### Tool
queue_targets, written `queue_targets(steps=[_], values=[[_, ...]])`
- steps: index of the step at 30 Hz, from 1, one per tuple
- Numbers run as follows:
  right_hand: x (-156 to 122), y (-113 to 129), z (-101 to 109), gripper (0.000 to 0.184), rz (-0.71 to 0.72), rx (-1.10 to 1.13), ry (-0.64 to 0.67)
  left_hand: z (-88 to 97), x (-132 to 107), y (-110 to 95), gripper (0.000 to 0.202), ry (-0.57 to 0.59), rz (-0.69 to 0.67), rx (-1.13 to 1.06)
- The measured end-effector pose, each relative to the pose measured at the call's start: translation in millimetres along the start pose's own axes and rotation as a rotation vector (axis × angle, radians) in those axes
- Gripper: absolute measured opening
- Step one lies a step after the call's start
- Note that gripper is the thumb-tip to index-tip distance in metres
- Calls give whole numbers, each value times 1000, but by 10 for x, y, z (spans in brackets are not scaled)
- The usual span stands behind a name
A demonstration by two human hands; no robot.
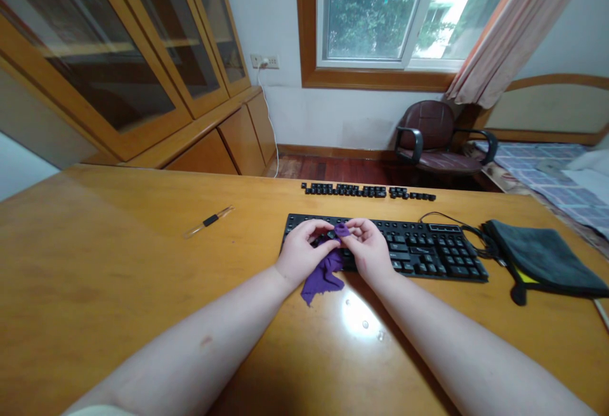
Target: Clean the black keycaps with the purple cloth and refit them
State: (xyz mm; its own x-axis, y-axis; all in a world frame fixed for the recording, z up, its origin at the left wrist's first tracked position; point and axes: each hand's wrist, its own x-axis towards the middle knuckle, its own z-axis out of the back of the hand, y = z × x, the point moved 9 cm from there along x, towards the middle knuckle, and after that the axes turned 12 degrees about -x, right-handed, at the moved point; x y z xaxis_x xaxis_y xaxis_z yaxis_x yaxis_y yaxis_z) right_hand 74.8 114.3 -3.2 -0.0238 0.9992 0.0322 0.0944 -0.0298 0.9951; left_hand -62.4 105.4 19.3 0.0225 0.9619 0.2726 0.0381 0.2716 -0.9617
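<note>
Over the black keyboard (447, 256), my left hand (304, 251) and my right hand (368, 252) meet with closed fingers. Between the thumb and fingers of my left hand is a small dark keycap (330, 234), mostly hidden. My right hand pinches one end of a purple cloth (325, 276), wrapped over a fingertip against the keycap. The rest of the cloth hangs below my left hand, down to the table. Along the keyboard's top row, bare key positions show without caps.
Rows of loose black keycaps (361, 191) line the wooden table's (118, 264) far edge. A clear-and-black keycap puller (209, 220) lies at left. On the right are a coiled cable (478, 238) and a folded grey cloth (542, 257). An office chair (428, 137) stands beyond.
</note>
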Motion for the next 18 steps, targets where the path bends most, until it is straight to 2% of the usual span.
queue_targets(steps=[3, 5, 6, 8, 10, 12, 15, 18], values=[[-18, 29, 3, 29, 19, -18, -14, 117, 91, 49, 26, -74, 119, -108], [-21, 37, 15, 28, 15, -13, -29, 287, 193, -9, 27, -136, 147, -128], [-21, 40, 18, 28, 12, -8, -33, 366, 256, -60, 29, -128, 149, -122], [-18, 49, 18, 27, 12, 1, -34, 464, 380, -157, 29, -5, 168, -19], [-16, 59, 9, 27, 15, 0, -29, 566, 468, -235, 25, 122, 167, 205], [-14, 66, 2, 28, 18, -11, -28, 725, 525, -272, 22, 134, 170, 444], [-12, 66, 1, 28, 20, -23, -31, 812, 526, -177, 25, 206, 256, 702], [-11, 62, -5, 28, 25, -25, -22, 805, 496, -47, 26, 271, 318, 794]])
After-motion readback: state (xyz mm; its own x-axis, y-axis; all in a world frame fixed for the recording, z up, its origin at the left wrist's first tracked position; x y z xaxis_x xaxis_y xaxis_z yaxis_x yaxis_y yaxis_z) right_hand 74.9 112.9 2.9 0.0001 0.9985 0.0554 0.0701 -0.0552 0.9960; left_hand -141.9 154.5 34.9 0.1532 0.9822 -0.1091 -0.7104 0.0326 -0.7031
